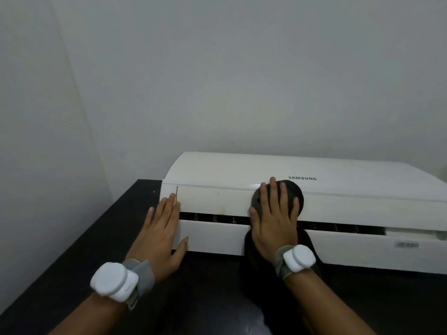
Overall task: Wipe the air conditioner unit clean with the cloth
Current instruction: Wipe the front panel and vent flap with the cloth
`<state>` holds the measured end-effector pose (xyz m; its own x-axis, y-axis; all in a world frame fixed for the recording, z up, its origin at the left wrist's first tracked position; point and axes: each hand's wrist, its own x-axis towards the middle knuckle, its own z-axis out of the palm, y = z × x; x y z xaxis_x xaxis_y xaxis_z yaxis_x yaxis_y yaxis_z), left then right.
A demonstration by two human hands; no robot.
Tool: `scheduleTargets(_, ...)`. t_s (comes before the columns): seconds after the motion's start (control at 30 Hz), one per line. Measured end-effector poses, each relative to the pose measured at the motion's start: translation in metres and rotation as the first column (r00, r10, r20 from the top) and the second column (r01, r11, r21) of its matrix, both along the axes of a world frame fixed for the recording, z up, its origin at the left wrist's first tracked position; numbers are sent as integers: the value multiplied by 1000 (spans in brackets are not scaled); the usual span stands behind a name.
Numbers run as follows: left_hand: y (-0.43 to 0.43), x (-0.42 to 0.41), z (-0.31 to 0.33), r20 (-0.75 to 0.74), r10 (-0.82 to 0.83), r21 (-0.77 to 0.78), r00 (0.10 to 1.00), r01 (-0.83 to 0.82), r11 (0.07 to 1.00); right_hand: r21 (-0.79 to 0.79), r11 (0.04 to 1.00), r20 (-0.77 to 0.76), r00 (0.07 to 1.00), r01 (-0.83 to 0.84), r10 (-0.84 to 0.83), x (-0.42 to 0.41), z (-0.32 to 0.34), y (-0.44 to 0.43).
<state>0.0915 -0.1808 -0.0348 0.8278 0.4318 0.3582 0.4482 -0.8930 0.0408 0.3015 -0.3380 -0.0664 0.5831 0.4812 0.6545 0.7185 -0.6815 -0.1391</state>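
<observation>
A white air conditioner unit [338,204] lies on a black table, its front panel and dark vent slot facing me. A dark cloth [294,192] is spread over the front panel near the middle and hangs down past the lower edge. My right hand [273,218] presses flat on the cloth with fingers straight and spread. My left hand [162,228] rests flat against the unit's left end, fingers straight, thumb along the lower front edge. Each wrist carries a white device on a grey strap.
The black table [96,250] stretches to the left and toward me. Plain pale walls stand behind the unit and to the left, meeting in a corner. Yellowish stains show on the front panel left of the cloth.
</observation>
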Motion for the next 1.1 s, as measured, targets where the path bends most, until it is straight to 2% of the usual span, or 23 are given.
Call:
scheduleTargets(0.07, 3, -5, 0, 3, 14, -12, 1000, -14, 1000, -25, 999, 18, 999, -48, 48, -14, 8, 25)
scheduleTargets(0.2, 9, -16, 0, 18, 41, -38, 999, -41, 998, -232, 939, 138, 947, -253, 289, -45, -2, 61)
scheduleTargets(0.27, 14, -24, -1, 26, 53, -45, 998, -51, 998, -314, 901, 165, 917, -300, 363, -52, -17, 63)
scheduleTargets(0.33, 21, -33, -3, 25, 73, -53, 997, -71, 996, -328, 898, 174, 915, -295, 364, -49, -29, 55)
scheduleTargets(0.4, 29, -41, -5, 23, 92, -66, 995, -91, 994, -266, 930, 164, 939, -254, 304, -42, -30, 45)
scheduleTargets(0.53, 40, -51, -9, 4, 128, -108, 992, -127, 986, -98, 986, 88, 986, -132, 140, -35, 2, 60)
scheduleTargets(0.6, 43, -54, -10, 7, 127, -111, 992, -125, 986, -84, 988, 73, 988, -133, 139, -40, 20, 84)
scheduleTargets(0.8, 46, -65, -11, 15, 147, -93, 989, -145, 985, -279, 916, 147, 930, -289, 338, -77, 22, 134)
scheduleTargets(0.97, 45, -72, -15, 14, 154, -103, 988, -152, 983, -470, 817, 242, 841, -334, 483, -76, -1, 114)
scheduleTargets(1.1, 48, -79, -18, 29, 162, -90, 986, -159, 983, -427, 859, 257, 873, -282, 414, -50, -11, 73)
